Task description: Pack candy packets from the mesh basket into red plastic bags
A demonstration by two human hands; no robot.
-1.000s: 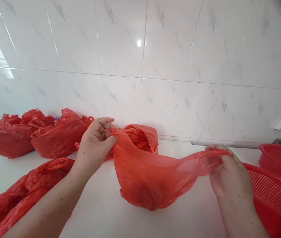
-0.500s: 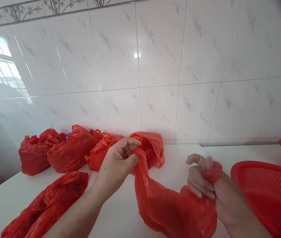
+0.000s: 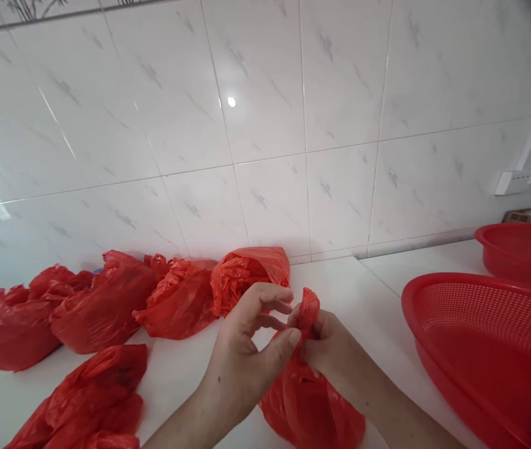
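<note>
My right hand (image 3: 324,340) is closed around the gathered top of a red plastic bag (image 3: 314,405), with a tuft of the film sticking up above the fingers. The bag hangs below, low in the view, and looks rounded and see-through in places. Close on its left, my left hand (image 3: 256,355) has its thumb and curved fingers apart. That thumb tip lies at the bag's neck; whether it touches the film I cannot tell. Behind the hands, a red bag (image 3: 269,262) with crumpled red plastic at its mouth lies against the wall.
Several red bags (image 3: 101,305) line the wall to the left. Another crumpled red bag (image 3: 87,399) lies in front of them on the white table (image 3: 185,374). On the right stand a perforated red basket (image 3: 480,349) and a second red basket (image 3: 518,243). A power strip (image 3: 513,183) is on the wall.
My hands have come together at the bag's top. The left has let go of the film; the right has moved left and now grips the neck. The view has turned right.
</note>
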